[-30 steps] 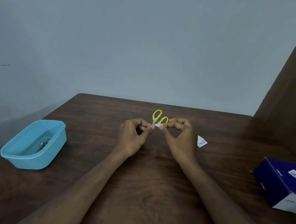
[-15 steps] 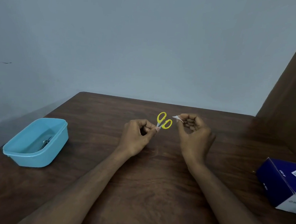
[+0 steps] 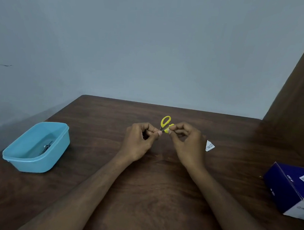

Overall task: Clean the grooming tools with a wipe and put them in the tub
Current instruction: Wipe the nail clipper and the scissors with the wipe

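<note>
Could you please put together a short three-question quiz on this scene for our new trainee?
1. True or false: the blue tub already holds a metal tool.
2. What are both hands touching? A) the navy box B) the yellow-handled scissors C) the tub
3. Fill in: the torn white wrapper lies on the table just to the ____ of the right hand.

Key
1. True.
2. B: the left hand pinches the yellow-handled scissors near the blades, and the right hand pinches one handle loop.
3. Right; the navy box sits farther right.
</note>
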### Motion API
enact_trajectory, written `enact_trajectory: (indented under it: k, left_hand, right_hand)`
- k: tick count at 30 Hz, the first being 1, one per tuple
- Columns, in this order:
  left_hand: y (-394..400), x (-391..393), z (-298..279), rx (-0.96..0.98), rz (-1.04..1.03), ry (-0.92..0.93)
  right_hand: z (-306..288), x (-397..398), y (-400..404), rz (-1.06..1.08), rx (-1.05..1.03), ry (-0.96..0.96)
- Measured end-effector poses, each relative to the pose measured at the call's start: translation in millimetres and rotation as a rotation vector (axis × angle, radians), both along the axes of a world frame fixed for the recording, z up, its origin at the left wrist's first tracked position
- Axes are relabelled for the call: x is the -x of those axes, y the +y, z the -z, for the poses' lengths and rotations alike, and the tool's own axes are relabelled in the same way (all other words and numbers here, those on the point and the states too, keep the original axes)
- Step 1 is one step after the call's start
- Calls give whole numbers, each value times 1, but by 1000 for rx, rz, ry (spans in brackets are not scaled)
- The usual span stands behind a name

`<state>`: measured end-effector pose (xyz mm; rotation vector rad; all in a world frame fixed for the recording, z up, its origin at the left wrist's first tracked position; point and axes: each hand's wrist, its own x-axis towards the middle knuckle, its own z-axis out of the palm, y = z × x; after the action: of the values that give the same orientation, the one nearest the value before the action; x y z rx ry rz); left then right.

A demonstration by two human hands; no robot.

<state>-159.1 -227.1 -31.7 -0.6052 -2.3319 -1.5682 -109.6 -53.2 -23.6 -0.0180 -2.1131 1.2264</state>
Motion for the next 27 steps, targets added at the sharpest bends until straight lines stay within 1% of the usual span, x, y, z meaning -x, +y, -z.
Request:
enact_trajectory:
  k: [2, 4, 6, 8, 9, 10, 11, 13, 16, 18, 19, 20, 21, 22, 23, 25, 27]
  left_hand:
    - [1, 0, 0, 16, -13, 8]
    - [3, -1, 1, 33, -22, 10]
    - [3, 1, 1, 33, -48, 3]
    - [1, 2, 2, 12, -51, -9]
    - [1, 1, 1, 3, -34, -12]
    - [2, 0, 1, 2, -6, -13]
    - [2, -2, 0, 8, 26, -11]
    - [4, -6, -1, 22, 75, 4]
    - [5, -7, -1, 37, 97, 13]
    - [3, -7, -1, 60, 94, 36]
    - [3, -7, -1, 83, 87, 63]
    - [3, -7, -1, 110, 78, 93]
    - [3, -8, -1, 137, 71, 122]
    - [3, -9, 0, 162, 68, 148]
    - [3, -9, 1, 185, 69, 172]
    - [4, -9, 2, 213, 62, 205]
    - [4, -8, 2, 198, 37, 206]
  right_hand:
    - [-1, 2, 2, -66, 312, -94]
    - [-2, 3, 4, -110, 533, -138]
    - [-4, 4, 5, -134, 732, -142]
    - [-4, 6, 6, -101, 843, -89]
    - [-4, 7, 8, -55, 832, -43]
    - [-3, 7, 10, 4, 775, 9]
    - [-4, 6, 13, 65, 675, 61]
    - [-7, 2, 17, 140, 399, 165]
    - [-8, -1, 17, 133, -57, 307]
    - [-2, 1, 13, 146, -320, 334]
    - [1, 3, 11, 159, -396, 318]
    - [3, 5, 9, 163, -415, 289]
    - [4, 6, 7, 152, -384, 247]
    - [5, 5, 5, 124, -306, 192]
    - [5, 4, 2, 85, -175, 123]
    - [2, 0, -5, 14, 172, -19]
    - [-3, -1, -8, -73, 519, -126]
